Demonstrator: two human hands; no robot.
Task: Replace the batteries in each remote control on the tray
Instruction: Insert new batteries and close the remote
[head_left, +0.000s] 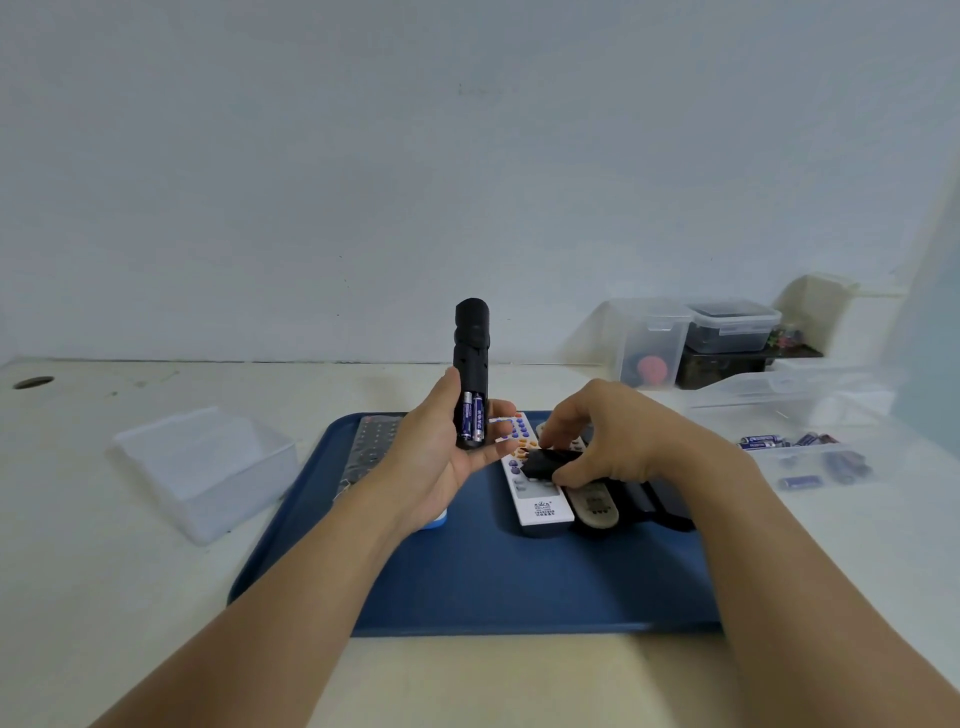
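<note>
black remote (470, 353) stands upright at frame centre, gripped by the left hand (441, 447), two batteries (472, 415) showing; right hand (613, 441) fingers pinch a black cover (545, 464) over the blue tray (519, 582).

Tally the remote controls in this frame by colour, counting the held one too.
Black: 2, the held black remote in the left hand and the tray's black remote at the right of the tray
White: 1, the white remote
Beige: 1, the beige remote
Grey: 1, the plastic-wrapped grey remote
Total: 5. The white-and-blue thing under the left wrist is too hidden to count.
</note>
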